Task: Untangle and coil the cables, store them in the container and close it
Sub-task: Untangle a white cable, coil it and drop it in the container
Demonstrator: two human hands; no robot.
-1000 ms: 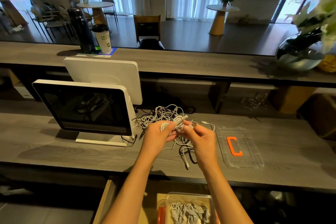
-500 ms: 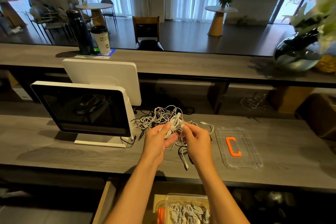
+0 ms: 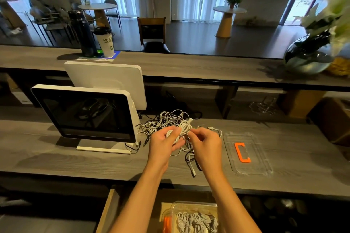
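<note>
A small coiled bundle of white cable (image 3: 182,128) is held above the grey wood-grain counter (image 3: 56,159), gripped in the curled fingers of the left hand (image 3: 164,143) and pinched at its end by the right hand (image 3: 205,143). A tangled heap of white cables (image 3: 162,122) lies just behind. The clear plastic lid with an orange handle (image 3: 246,154) rests to the right; the clear plastic container (image 3: 191,217), holding coiled cables, is seen below the counter edge.

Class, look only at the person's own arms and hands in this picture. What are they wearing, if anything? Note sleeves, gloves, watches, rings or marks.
Both forearms are bare up to the bottom edge of the picture: no sleeves show. The left hand and the right hand wear no gloves. No watch, bracelet or strap shows on either wrist, and no ring or marking can be made out on the fingers, though some are partly hidden.
</note>
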